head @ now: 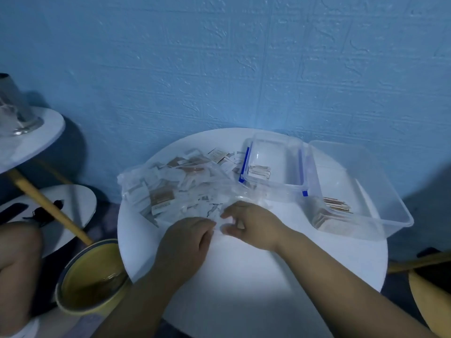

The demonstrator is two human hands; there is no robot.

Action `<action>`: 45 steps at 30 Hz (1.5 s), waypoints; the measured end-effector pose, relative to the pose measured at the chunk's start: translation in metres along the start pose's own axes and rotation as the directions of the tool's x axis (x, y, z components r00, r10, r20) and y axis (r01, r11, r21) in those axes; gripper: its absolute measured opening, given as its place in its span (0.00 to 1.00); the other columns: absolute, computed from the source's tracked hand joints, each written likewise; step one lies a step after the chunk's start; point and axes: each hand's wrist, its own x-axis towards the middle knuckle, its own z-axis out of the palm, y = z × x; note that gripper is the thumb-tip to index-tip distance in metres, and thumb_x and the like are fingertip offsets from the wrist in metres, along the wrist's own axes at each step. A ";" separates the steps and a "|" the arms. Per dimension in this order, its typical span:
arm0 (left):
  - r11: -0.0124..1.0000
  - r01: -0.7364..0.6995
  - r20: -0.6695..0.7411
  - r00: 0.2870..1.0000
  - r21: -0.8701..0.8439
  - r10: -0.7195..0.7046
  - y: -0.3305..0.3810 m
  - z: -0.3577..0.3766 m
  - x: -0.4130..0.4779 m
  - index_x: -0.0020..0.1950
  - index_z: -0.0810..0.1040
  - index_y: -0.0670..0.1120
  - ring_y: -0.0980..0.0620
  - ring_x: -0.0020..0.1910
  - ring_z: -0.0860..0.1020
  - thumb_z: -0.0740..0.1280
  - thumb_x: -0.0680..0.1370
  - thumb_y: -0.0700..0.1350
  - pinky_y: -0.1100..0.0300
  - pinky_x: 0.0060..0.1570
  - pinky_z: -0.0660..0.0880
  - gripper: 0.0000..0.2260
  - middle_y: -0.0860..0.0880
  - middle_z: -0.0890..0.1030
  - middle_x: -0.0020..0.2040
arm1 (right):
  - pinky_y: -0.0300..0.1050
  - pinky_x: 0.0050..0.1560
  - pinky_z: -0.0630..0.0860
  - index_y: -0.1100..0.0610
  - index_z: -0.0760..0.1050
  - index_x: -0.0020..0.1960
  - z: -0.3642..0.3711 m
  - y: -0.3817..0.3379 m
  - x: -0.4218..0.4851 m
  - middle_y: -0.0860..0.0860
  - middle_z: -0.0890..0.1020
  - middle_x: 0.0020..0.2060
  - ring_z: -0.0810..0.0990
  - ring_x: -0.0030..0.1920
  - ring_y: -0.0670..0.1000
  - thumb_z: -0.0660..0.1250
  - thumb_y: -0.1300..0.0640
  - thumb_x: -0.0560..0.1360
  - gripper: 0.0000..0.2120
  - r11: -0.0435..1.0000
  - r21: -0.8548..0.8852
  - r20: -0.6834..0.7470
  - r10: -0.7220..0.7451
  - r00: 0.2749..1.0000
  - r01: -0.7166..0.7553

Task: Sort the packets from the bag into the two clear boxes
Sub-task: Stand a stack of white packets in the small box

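From your head camera, the round white table point(244, 276) stands against a blue wall point(219, 57). The clear bag point(195, 189) lies on its left half, stuffed with packets point(161, 198), and a few loose ones point(219, 153) lie on the table just behind it.

Your left hand point(185, 242) sits at the bag's near edge with its back up and its fingers curled onto the plastic. Your right hand point(251, 225) is close beside it, thumb and fingers pinching the same crumpled edge. The picture is blurred here, so the exact hold is hard to read.

To the right of the bag stands the smaller box point(275, 152), with blue clips and a small stack point(259, 170) inside. The larger box point(380, 191) touches its right side and holds a fuller pile point(334, 208) in its near corner.

A yellow bucket point(90, 276) sits on the floor to your left.
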 end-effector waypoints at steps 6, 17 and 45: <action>0.992 0.085 -0.039 0.996 0.088 -0.082 -0.002 -0.011 0.011 0.51 0.82 0.42 0.45 0.47 0.82 0.53 0.73 0.47 0.52 0.45 0.78 0.20 0.44 0.83 0.50 | 0.40 0.62 0.67 0.51 0.67 0.69 -0.002 0.002 0.007 0.48 0.68 0.70 0.73 0.62 0.50 0.61 0.47 0.77 0.22 0.999 0.035 -0.062 0.036 0.997 -0.034; 1.000 0.011 -0.084 0.996 -0.007 -0.011 -0.013 -0.006 0.010 0.51 0.82 0.42 0.47 0.45 0.79 0.64 0.70 0.44 0.56 0.45 0.76 0.14 0.47 0.82 0.46 | 0.29 0.43 0.66 0.48 0.70 0.65 0.005 -0.004 0.003 0.39 0.74 0.42 0.72 0.39 0.38 0.75 0.60 0.65 0.31 0.903 0.407 -0.109 0.200 0.974 -0.140; 0.992 0.083 0.256 0.961 0.098 -0.106 -0.009 -0.027 0.042 0.55 0.80 0.47 0.50 0.56 0.72 0.67 0.75 0.47 0.60 0.53 0.67 0.10 0.49 0.74 0.55 | 0.41 0.45 0.81 0.58 0.77 0.48 0.002 0.007 -0.035 0.56 0.83 0.46 0.82 0.45 0.51 0.69 0.68 0.71 0.08 0.276 0.959 -0.074 0.478 0.875 -0.070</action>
